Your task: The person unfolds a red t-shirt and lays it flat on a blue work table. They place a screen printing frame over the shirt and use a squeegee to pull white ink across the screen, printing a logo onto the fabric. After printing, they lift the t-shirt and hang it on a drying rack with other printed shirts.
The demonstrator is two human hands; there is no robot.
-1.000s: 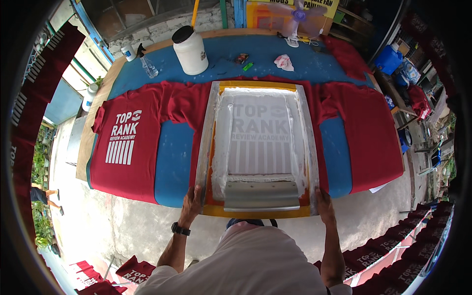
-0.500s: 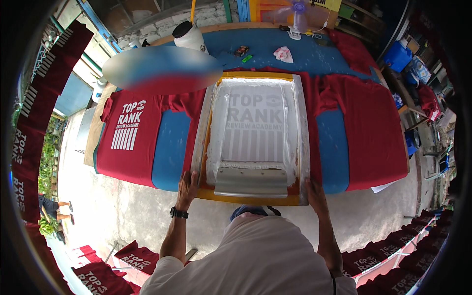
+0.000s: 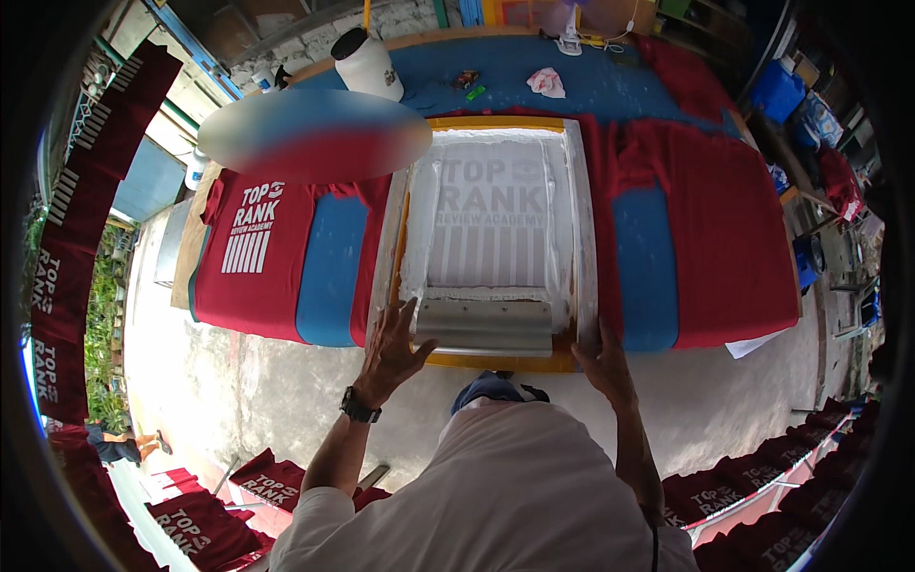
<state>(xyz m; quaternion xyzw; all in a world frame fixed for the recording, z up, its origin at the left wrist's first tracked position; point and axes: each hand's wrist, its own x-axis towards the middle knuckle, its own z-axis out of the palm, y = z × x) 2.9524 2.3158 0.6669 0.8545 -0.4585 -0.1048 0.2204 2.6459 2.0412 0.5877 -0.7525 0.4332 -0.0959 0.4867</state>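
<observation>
A screen printing frame (image 3: 581, 229) with white ink smeared around its mesh lies flat on a dark red shirt in the middle. A wide metal-edged squeegee (image 3: 486, 329) rests across the frame's near end. My left hand (image 3: 389, 357), with a black watch at its wrist, spreads its fingers over the frame's near left corner, thumb toward the squeegee and not gripping it. At the near right corner, my right hand (image 3: 607, 370) holds the frame's edge, thumb in front and fingers along the side. Its fingertips are partly in shadow.
Left of the frame lies a printed red shirt (image 3: 214, 286); a plain red shirt (image 3: 729, 238) lies right. Across the blue table (image 3: 505, 71) stand a white bucket (image 3: 367, 69), a crumpled cloth (image 3: 546, 83) and a small fan (image 3: 569, 38). Printed shirts hang on both sides. A blurred oval hides part of the table.
My left hand has let go of the frame's left side and opened over its corner near the squeegee. The right hand has shifted to the near right corner. The view has tilted slightly.
</observation>
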